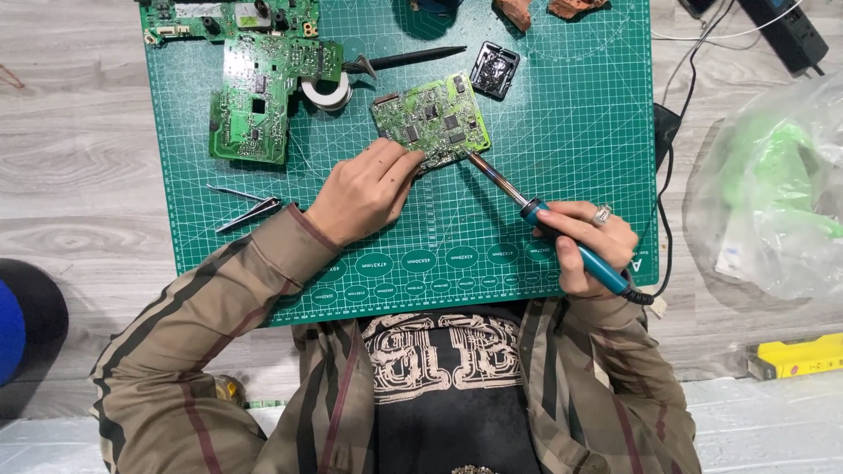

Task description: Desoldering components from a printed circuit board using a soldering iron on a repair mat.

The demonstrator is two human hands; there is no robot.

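tweezers idle on mat | L hand fingers closed, pinching small circuit board at mat centre | R hand closed on soldering iron, tip at board edge | risk: board can slip, hot tip near L fingers

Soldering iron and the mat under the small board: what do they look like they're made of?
Soldering iron: teal handle looks like smooth plastic, held in the right hand; shaft is shiny bare metal. Cutting mat: matte green, printed grid, probably soft vinyl or rubber. Small board, steadied by the left hand: green laminate, likely fibreglass.
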